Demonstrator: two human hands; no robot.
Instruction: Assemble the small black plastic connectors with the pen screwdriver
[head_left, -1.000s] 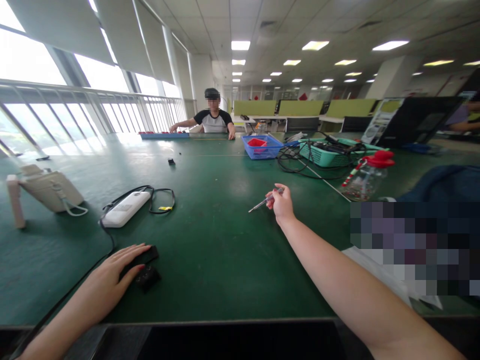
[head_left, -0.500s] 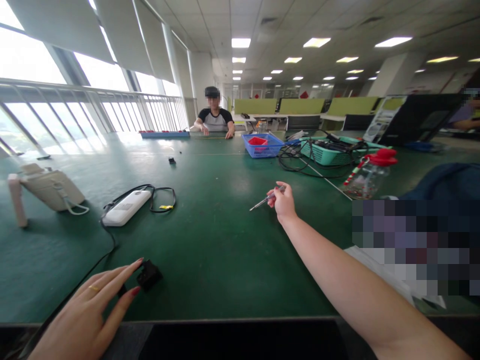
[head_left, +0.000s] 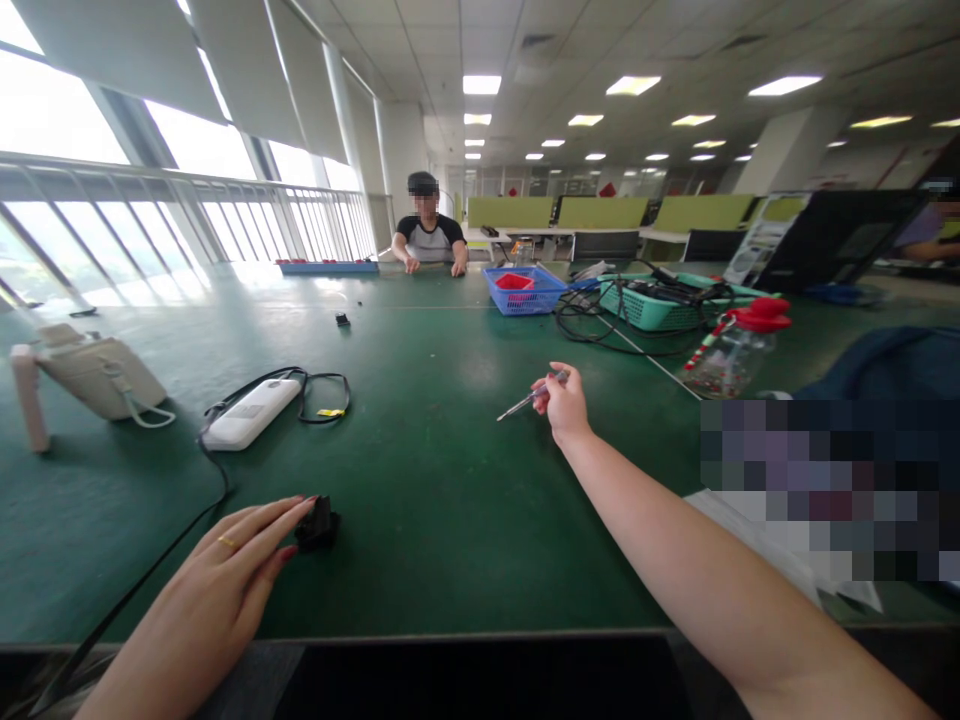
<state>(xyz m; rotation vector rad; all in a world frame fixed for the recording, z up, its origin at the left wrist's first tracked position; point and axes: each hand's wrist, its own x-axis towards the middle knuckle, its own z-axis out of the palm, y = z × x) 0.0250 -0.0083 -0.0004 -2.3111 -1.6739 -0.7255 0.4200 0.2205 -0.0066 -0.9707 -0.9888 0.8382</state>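
My left hand (head_left: 236, 565) is at the front of the green table (head_left: 450, 520), its fingers and thumb closed on the near side of a small black block-shaped part (head_left: 318, 525). The part's exact kind cannot be made out. A gold ring shows on one finger. Farther forward and to the right, my right hand (head_left: 562, 400) grips a slim screwdriver (head_left: 517, 407) by its clear handle. Its metal shaft points left and slightly down, above the tabletop and apart from the black part.
A white power bank-like box (head_left: 253, 415) and black cord lie left, near a beige bag (head_left: 112, 375). Blue (head_left: 525, 300) and green baskets (head_left: 652, 303), cables and a red-topped bottle (head_left: 731, 355) stand right. A person (head_left: 430, 235) sits across the table.
My left hand has moved right and forward, closing in on the black part, which has shifted and turned with it. My right hand and the screwdriver stay nearly still. The person's arm opposite has lowered.
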